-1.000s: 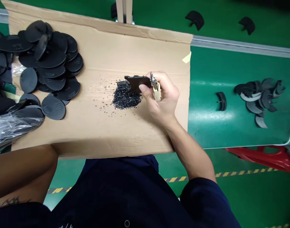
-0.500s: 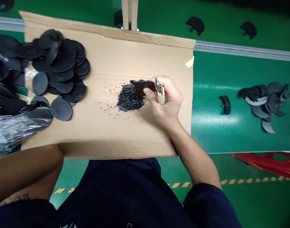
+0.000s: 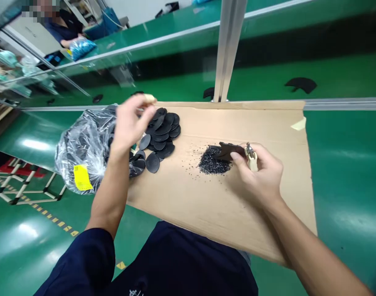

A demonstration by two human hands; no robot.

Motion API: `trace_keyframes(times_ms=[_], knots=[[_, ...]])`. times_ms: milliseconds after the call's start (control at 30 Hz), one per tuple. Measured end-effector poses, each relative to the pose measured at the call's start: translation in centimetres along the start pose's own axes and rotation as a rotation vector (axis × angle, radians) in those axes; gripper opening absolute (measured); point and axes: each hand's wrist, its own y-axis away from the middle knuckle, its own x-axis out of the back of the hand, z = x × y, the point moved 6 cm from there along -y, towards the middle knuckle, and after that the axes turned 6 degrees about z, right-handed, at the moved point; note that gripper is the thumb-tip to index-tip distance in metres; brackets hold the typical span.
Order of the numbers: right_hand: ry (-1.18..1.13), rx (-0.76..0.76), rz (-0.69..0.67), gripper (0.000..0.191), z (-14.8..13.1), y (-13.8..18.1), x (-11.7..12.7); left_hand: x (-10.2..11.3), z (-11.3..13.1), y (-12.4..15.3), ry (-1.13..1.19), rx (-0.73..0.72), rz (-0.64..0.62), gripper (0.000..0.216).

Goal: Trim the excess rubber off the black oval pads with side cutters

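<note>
My right hand grips a dark, flat plastic piece with a notched edge between thumb and fingers, above a heap of small black plastic bits. Against its fingers sits a small metal tool tip with a cream-coloured part below; its kind is not clear. My left hand is raised near a pile of black oval discs. Its fingers are half curled with the thumb apart, and I see nothing held in it. A cream-coloured cover shows at one fingertip.
A cardboard sheet covers part of the green table. At left lies a clear plastic bag of black pieces with a yellow label. A metal post rises behind the cardboard. Beyond, a person sits by a blue bag.
The view has swung left and up, showing the bag and the far bench. My left hand has come into sight by the disc pile. My right hand still holds the plastic piece over the bits.
</note>
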Motion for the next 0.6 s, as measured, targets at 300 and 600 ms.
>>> trace_keyframes(times_ms=[300, 600], knots=[[-0.048, -0.015, 0.003, 0.009, -0.2, 0.0, 0.0, -4.6, -3.1, 1.8, -0.392, 0.309, -0.331, 0.032], [-0.093, -0.001, -0.017, 0.012, -0.4, 0.0, 0.0, -5.3, -4.1, 1.3, -0.303, 0.365, -0.250, 0.018]])
